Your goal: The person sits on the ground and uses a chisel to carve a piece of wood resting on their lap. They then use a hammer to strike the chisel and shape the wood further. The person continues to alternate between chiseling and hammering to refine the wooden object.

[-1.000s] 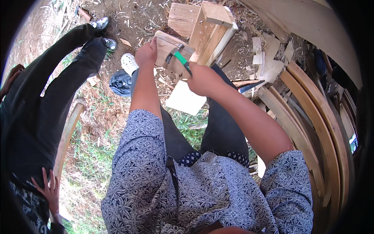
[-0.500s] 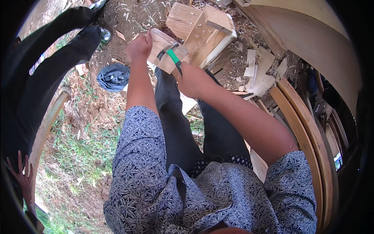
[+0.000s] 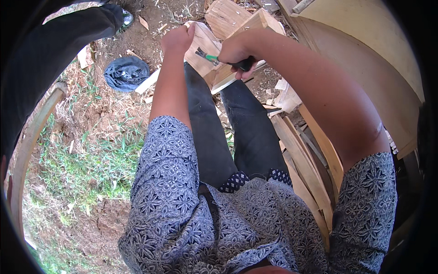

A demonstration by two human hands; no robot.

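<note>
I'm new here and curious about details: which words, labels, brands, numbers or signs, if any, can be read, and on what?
No text can be read anywhere.
Hammer in the right hand: any marking is too small to read.
Wooden board at the left hand: no lettering shows.
Shirt: flower-like pattern only.

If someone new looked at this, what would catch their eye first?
Probably the green-necked hammer near the top middle, gripped in the right hand over a wooden board, whose left edge the left hand holds. Next, the blue-and-white patterned shirt filling the lower middle. Then the dark plastic bag on the ground at upper left.
</note>
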